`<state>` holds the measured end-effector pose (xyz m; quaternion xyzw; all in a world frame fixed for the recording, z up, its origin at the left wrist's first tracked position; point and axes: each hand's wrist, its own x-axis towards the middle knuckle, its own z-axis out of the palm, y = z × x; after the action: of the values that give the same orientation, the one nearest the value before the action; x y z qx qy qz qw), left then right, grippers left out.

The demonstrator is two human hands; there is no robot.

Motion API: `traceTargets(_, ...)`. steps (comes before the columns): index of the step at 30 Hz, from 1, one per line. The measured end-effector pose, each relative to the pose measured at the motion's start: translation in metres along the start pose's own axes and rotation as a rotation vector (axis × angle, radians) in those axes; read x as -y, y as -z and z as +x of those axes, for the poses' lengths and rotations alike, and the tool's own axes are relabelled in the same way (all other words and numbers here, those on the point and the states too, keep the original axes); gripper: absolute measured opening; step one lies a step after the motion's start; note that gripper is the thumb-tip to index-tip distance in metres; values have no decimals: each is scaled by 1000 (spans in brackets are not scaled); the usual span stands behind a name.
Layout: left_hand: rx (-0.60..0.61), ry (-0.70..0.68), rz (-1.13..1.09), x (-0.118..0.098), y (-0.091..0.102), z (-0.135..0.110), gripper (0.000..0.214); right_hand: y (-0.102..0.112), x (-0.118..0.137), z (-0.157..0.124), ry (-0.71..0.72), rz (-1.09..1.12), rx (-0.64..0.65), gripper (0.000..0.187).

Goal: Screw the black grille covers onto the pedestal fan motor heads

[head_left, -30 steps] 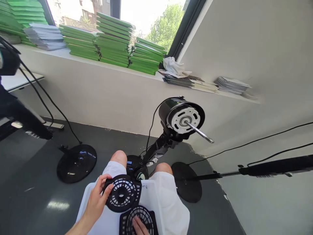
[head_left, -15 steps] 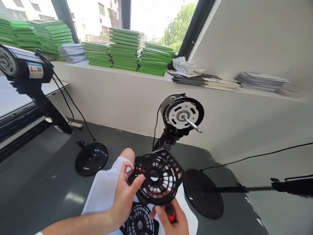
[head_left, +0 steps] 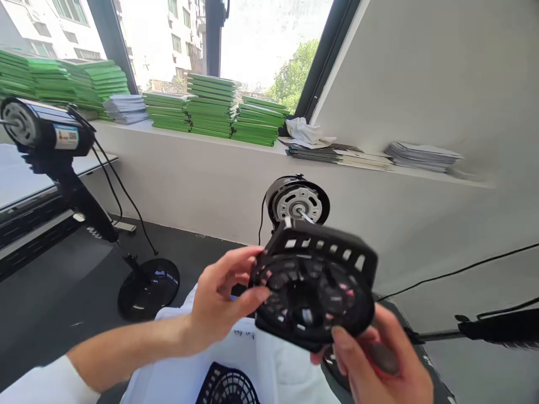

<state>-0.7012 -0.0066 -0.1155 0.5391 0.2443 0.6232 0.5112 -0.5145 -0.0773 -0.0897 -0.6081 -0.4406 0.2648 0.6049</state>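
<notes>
Holding one black cover (head_left: pixel 314 280) aloft in both hands, above a white tray (head_left: pixel 185 370) and in front of the motor (head_left: pixel 297 203), overlapping its lower part from this view. Judging by the layout, well short of finished. Done, at most: cover in hand, clear of the tray, tilted with the slotted side wall upward. Left undone: any covering of the motor, with the shaft (head_left: pixel 306 215) bare. Also to be noted in the tray, cut off by the bottom edge of view: a second cover (head_left: pixel 231 387), touched by neither hand. Seen to the left, well apart: another bare motor (head_left: pixel 46 129).

Stretched in from lower left with the left grip (head_left: pixel 223 297), on a nearly level forearm; pinching the cover's left edge between thumb in front and fingers curled behind. Raised from lower right with the right grip (head_left: pixel 366 376); clasping the lower right rim, thumb on the near face, and trapping a grey-ended handle (head_left: pixel 384 358) in the palm. Too blurred to tell what tool.
</notes>
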Motion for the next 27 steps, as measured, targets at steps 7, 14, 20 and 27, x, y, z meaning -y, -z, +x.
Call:
traceTargets(7,-62,-100,25,19,-21,91,39,-7,8,90,78,-40,122,72)
traceTargets(14,-171,-253,255,47,-15,120,24,-18,-3,122,170,-263,123,67)
traceTargets(20,-209,-263,275,52,-20,121,21,-16,1,127,115,-211,227,69)
traceTargets(27,-203,-381,278,57,-26,117,15,-15,3,129,113,-209,203,83)
